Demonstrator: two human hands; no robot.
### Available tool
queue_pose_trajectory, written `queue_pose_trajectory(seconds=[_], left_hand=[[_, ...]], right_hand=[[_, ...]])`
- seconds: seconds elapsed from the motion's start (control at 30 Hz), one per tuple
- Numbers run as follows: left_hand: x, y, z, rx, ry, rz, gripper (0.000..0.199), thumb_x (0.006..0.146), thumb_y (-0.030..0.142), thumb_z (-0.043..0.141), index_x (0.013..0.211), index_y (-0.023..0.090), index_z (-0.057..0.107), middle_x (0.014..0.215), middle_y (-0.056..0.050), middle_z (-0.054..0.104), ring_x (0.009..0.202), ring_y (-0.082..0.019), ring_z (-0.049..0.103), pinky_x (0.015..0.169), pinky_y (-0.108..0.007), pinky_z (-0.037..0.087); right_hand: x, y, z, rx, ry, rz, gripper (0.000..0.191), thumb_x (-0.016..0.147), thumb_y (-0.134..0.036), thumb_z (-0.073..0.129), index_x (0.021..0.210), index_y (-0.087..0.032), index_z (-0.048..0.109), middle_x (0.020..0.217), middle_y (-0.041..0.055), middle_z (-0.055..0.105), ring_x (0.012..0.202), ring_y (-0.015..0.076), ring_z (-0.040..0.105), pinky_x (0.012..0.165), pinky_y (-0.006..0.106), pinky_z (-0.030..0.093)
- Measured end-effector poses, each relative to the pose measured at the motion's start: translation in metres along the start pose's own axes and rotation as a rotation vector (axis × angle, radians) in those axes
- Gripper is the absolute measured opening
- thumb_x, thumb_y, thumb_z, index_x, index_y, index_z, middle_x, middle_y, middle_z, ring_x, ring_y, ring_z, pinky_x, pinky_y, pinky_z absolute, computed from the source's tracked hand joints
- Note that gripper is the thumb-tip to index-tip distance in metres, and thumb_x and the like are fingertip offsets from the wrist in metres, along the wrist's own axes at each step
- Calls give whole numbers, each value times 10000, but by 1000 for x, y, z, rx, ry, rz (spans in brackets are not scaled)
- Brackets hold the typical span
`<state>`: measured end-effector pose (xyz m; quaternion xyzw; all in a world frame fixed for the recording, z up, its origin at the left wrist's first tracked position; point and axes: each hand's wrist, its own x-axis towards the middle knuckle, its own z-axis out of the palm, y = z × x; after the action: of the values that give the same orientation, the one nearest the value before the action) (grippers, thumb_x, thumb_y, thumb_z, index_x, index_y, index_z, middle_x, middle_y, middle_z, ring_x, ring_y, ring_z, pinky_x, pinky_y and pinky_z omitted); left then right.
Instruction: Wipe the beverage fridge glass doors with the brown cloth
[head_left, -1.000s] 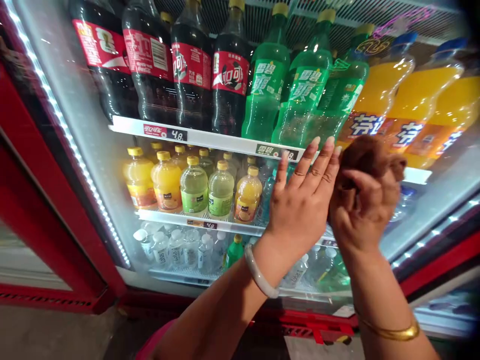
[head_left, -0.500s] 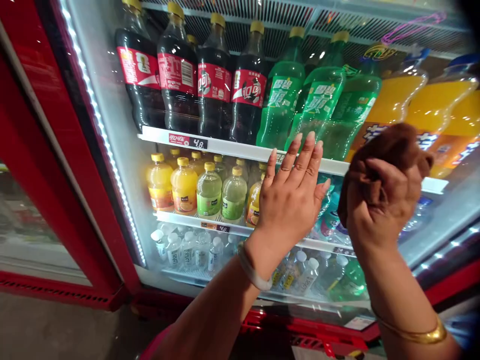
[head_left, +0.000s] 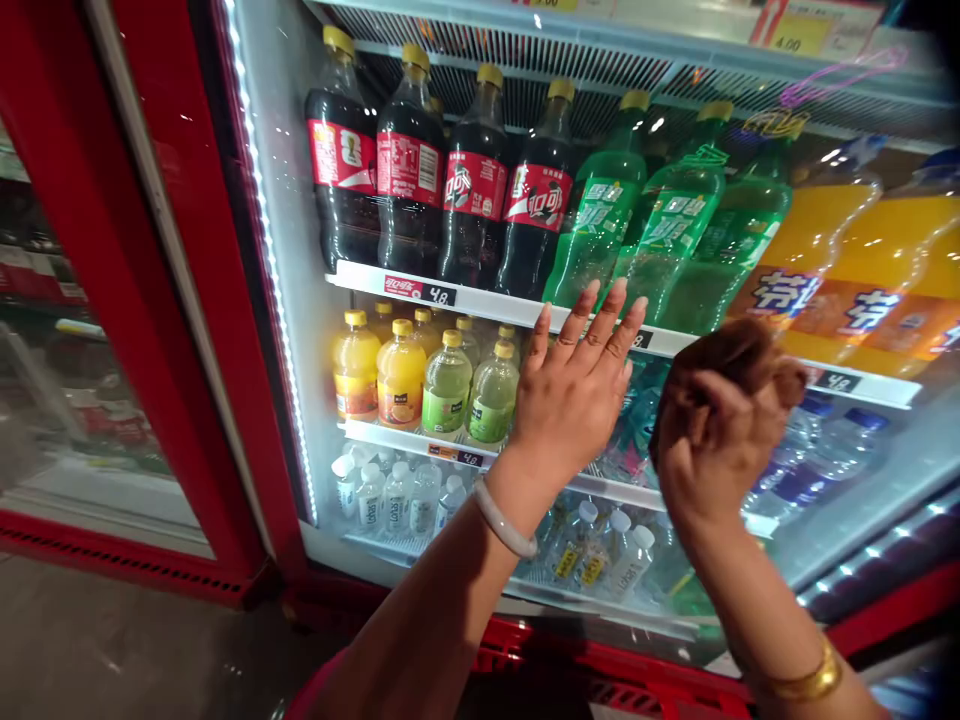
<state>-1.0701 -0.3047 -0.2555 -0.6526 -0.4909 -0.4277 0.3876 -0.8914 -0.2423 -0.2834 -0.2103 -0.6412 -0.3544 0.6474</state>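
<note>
My left hand [head_left: 574, 390] is stretched out with fingers spread, in front of a glass-fronted drinks fridge. Its fingertips overlap the upper shelf edge [head_left: 487, 305] below the green soda bottles [head_left: 600, 215]; I cannot tell whether it touches the glass. To its right, my right hand [head_left: 716, 440] is closed around a bunched brown cloth [head_left: 720, 365]. The cloth is level with the shelf strip, below the orange soda bottles [head_left: 817, 265]. A pale bangle [head_left: 504, 520] circles the left wrist, a gold one [head_left: 814, 675] the right forearm.
Dark cola bottles [head_left: 469, 190] stand at the upper left. Below are yellow juice bottles [head_left: 400, 375], green-labelled bottles [head_left: 448, 390] and small clear bottles [head_left: 397, 500]. A red door frame [head_left: 187, 250] separates a neighbouring fridge at left. Grey floor [head_left: 150, 650] shows below.
The view has shifted, so the fridge contents sit further right in it. My right hand with the cloth has moved left, closer to my left hand, which stays spread and sits slightly further left across the shelves.
</note>
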Motion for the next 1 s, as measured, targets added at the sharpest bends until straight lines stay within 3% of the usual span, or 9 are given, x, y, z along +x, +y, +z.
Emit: queue_pose_trajectory(seconds=[0.17,0.27,0.4,0.5,0.6,0.7,0.83,0.9,1.0], left_hand=[[-4,-6,-2,-8,15,-10,605,1050,212,339,1650,174,272,1745,-8,246,1642,-185,62,1358,-474,97],[-4,-10,-4,-11,16,-17,595,1065,232,312,1656,189,257,1740,-1,255,1642,-204,57,1355,-525,53],[-4,-13,-3,-28,23,-8,631,1054,236,356,1669,220,212,1739,-7,255,1640,-229,74,1347,-564,85],[-5,-16,-3,-59,25,-19,643,1040,191,357,1667,210,217,1731,-22,276,1637,-224,101,1349,-551,114],[-5,-23,-7,-76,49,-40,625,1045,172,324,1662,197,224,1729,-39,284,1638,-221,98,1348,-552,113],[-4,-28,-11,-31,38,-44,597,1066,207,322,1657,200,241,1731,-42,284,1641,-235,66,1344,-579,57],[-5,-33,-15,1,-2,-11,597,1058,187,332,1651,197,260,1738,-40,268,1640,-216,50,1350,-536,96],[-6,-40,-17,-21,2,-6,598,1047,151,307,1644,184,274,1733,-49,282,1638,-197,67,1350,-500,139],[-8,-52,-21,-47,51,-35,604,1040,139,296,1642,184,277,1714,-61,329,1638,-196,77,1347,-519,136]], right_hand=[[9,-24,7,60,-194,-171,313,865,-220,702,1169,-288,677,1462,70,628,1418,333,528,1186,597,413],[26,-14,7,35,-165,-164,342,879,-265,713,1218,-290,676,1463,88,615,1393,329,545,1187,564,411],[6,-23,7,8,-48,24,366,901,-239,678,1263,-276,647,1557,100,530,1452,345,481,1195,607,368],[-1,-44,14,71,-117,-72,277,884,-207,677,1159,-244,662,1498,90,594,1389,314,540,1173,576,412],[22,-47,20,55,-176,-166,301,890,-217,688,1187,-259,672,1447,70,642,1346,290,568,1166,530,437],[34,-43,19,23,-172,-56,340,909,-248,677,1248,-283,668,1512,67,588,1396,300,527,1189,539,404],[7,-63,18,8,-147,90,304,928,-249,631,1229,-277,669,1514,78,576,1380,302,534,1159,544,417],[1,-74,21,31,-203,15,289,935,-270,615,1218,-293,669,1495,53,603,1301,283,576,1131,524,435],[23,-72,27,65,-277,-165,311,942,-315,635,1251,-311,662,1476,18,633,1203,259,602,1108,498,445]])
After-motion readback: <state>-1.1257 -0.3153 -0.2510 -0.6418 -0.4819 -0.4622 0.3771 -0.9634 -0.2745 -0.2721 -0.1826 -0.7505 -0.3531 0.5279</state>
